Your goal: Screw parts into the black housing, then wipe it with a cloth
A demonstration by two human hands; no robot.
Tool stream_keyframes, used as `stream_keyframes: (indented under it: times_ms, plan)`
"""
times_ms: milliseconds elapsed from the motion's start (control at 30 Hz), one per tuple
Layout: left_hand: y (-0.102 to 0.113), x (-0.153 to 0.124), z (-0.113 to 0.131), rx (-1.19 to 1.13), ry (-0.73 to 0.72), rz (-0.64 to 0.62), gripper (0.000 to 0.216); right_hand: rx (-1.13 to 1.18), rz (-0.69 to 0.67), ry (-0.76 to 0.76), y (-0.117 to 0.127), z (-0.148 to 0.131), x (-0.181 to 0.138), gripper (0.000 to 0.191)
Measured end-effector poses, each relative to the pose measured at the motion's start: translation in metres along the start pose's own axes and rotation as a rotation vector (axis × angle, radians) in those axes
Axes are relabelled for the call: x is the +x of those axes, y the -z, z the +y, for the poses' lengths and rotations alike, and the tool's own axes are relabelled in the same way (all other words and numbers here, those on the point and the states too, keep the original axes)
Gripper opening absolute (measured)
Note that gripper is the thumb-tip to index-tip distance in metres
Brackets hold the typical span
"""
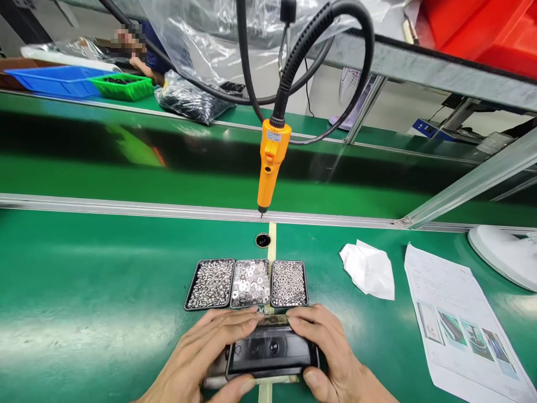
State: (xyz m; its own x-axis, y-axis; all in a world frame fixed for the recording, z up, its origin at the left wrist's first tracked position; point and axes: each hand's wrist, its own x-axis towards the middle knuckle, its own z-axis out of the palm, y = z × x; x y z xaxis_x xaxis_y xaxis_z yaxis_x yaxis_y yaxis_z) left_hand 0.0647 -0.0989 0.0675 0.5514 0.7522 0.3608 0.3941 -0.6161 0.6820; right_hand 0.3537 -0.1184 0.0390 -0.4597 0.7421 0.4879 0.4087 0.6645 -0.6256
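From the head view, both hands close on a black device (pixel 272 354) — a flat, dark rectangular piece with round openings on its face — held low at the near edge of the green counter (pixel 92 291). The left hand (pixel 205 358) grips its left end, fingers laid over the top edge and thumb pressed against the near side; the right hand (pixel 331 352) grips the right end in the same way, fingers over the far edge and thumb on the near corner. The device rests on or just above a pale base that peeks out beneath it; whether the two are joined cannot be told. Just beyond the fingertips, three small metal trays sit side by side, touching: the left tray (pixel 210 284) holds screws, the middle tray (pixel 250 283) flat washers, the right tray (pixel 289 283) small ring-shaped pieces. Farther out from the hands, a small black round part (pixel 263 240) lies on a pale strip of tape, and above it hangs an orange electric screwdriver (pixel 271 168) on a black hose, tip pointing down. To the right of the right hand lie a crumpled white cloth (pixel 370 270) and, past it, a printed instruction sheet (pixel 457 319) with photographs. Far off beyond the left hand — across the conveyor — stand a blue bin (pixel 54 79) and a green tray (pixel 123 87).
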Motion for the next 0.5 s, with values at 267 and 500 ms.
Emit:
stream_keyframes:
  times_ms: [267, 500]
  plan:
    - [0.031, 0.039, -0.033, 0.032, 0.165, -0.082, 0.018, 0.408, 0.275, -0.532, 0.000, 0.010, 0.007, 0.045]
    - [0.014, 0.079, -0.053, 0.188, 0.201, -0.315, 0.008, 0.412, 0.310, -0.579, -0.003, 0.014, 0.012, 0.034]
